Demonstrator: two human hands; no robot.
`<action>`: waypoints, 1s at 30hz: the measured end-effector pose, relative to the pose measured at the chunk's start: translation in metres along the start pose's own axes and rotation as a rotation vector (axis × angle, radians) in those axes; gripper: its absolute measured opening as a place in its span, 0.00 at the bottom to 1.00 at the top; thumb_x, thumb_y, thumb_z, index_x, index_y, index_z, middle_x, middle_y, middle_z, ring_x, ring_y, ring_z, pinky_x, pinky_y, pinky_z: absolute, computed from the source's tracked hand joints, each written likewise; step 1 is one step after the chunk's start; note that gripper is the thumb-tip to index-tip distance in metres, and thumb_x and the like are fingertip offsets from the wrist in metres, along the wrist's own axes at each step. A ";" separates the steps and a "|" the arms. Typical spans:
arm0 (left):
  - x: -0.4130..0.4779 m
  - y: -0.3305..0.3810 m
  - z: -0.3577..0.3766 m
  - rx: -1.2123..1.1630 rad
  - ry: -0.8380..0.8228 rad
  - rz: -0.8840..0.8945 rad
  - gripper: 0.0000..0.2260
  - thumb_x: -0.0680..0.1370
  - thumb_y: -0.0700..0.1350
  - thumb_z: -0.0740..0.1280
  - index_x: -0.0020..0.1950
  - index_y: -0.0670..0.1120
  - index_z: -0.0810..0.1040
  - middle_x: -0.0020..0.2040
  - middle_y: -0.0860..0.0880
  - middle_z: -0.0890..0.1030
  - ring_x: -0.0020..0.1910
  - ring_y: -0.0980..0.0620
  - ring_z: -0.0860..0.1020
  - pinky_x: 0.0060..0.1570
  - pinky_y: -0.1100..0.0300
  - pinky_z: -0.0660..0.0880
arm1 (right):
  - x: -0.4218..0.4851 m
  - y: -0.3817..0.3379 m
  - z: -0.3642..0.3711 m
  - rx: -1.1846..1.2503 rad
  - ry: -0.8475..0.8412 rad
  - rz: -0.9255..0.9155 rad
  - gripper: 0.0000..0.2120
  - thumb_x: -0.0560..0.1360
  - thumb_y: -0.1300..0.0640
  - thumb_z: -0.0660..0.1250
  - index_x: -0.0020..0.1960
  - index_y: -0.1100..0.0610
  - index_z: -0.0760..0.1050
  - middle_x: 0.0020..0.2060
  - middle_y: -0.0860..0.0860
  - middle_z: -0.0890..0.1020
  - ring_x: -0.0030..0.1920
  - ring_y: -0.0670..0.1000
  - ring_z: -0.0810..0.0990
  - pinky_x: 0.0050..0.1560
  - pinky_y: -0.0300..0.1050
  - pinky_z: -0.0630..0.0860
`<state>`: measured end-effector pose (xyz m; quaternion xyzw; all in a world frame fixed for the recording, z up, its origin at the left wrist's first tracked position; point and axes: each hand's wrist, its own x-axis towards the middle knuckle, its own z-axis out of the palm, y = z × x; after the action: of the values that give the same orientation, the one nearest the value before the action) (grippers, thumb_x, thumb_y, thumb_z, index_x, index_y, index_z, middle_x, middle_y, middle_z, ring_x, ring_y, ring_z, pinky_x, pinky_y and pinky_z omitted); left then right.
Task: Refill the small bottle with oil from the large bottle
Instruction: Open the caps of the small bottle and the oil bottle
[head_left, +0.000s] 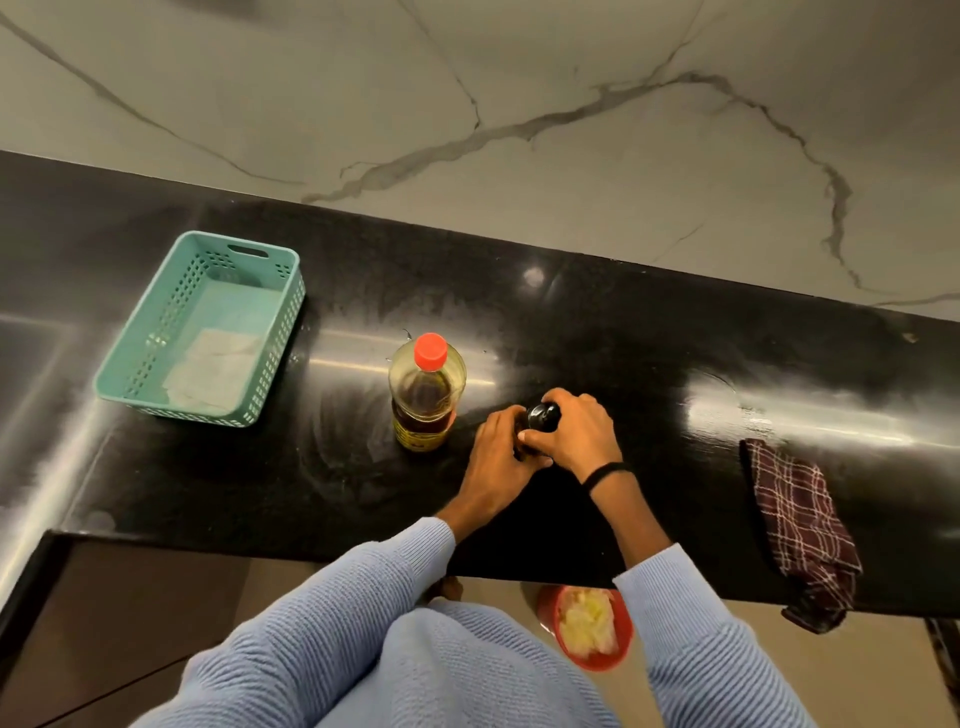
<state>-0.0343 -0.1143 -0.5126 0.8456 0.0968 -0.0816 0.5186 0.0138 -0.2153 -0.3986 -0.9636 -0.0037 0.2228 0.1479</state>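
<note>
Both hands meet on the small bottle (544, 415) — the left hand (498, 449) curled round its dark body, the right hand (579, 431) wrapped about its black top. It stands on the black surface (623, 338), just right of the large bottle (427, 400), which is upright with its red cap (430, 349) on and amber oil inside. Well to the left sits a teal basket (156, 332) holding a pale sheet. A checked cloth (800, 519) drapes over the near edge at right — a red bowl (587, 631) lies below.
</note>
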 end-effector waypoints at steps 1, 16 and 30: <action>-0.001 0.001 0.000 -0.010 -0.003 0.008 0.33 0.68 0.59 0.72 0.71 0.55 0.66 0.66 0.54 0.73 0.66 0.53 0.71 0.66 0.50 0.73 | -0.001 0.000 0.001 0.001 -0.008 -0.006 0.27 0.69 0.46 0.77 0.65 0.52 0.74 0.58 0.57 0.75 0.59 0.58 0.77 0.59 0.47 0.73; 0.003 0.001 -0.004 -0.031 0.020 0.016 0.29 0.69 0.56 0.76 0.67 0.56 0.70 0.60 0.58 0.76 0.60 0.59 0.73 0.61 0.59 0.74 | 0.005 -0.003 0.002 -0.122 -0.063 -0.103 0.25 0.72 0.52 0.75 0.66 0.48 0.69 0.61 0.54 0.69 0.59 0.61 0.75 0.57 0.56 0.78; 0.005 0.000 -0.003 -0.041 0.008 -0.013 0.31 0.68 0.57 0.76 0.68 0.57 0.69 0.61 0.59 0.77 0.60 0.59 0.75 0.61 0.58 0.76 | 0.008 0.000 0.000 -0.086 -0.077 -0.095 0.34 0.69 0.47 0.78 0.71 0.48 0.67 0.65 0.56 0.67 0.63 0.60 0.73 0.62 0.54 0.76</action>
<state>-0.0295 -0.1107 -0.5127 0.8345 0.1062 -0.0796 0.5347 0.0213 -0.2146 -0.4023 -0.9585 -0.0645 0.2520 0.1163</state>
